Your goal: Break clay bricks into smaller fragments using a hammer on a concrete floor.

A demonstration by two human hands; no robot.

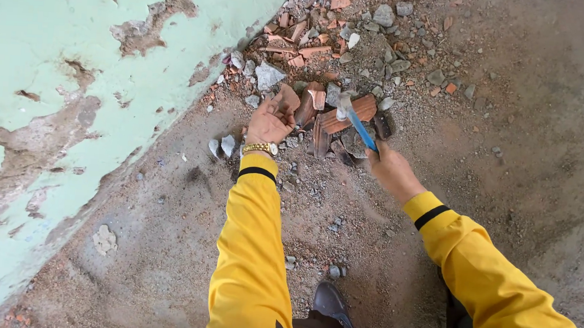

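Wall: a pale green plastered wall [59,32] with flaking patches stands well to the left of the left fingers, its foot meeting the dusty dirt floor [168,244].
Left hand: the left hand [269,121], with a gold wristwatch [260,148] and a yellow sleeve, has its fingers curled round a flat reddish-brown piece of broken clay tile [287,98], gripping it by the near edge.
Tile piece: it looks stiff, rough and brittle, light enough for one hand; its broken edges look sharp, so the flat faces are the safer hold.
Rubble: just right of the left fingers lie larger ribbed terracotta tile fragments [341,120], with grey stone chips [267,75] beyond them.
Hammer: a blue-handled hammer with a pale metal head [353,117] slants over the fragments, its head between the two hands.
Right hand: the right hand [388,168] has its fingers wrapped tight round the handle's lower end.
Shoe: a dark brown shoe [331,302] rests on the floor, well below both hands.
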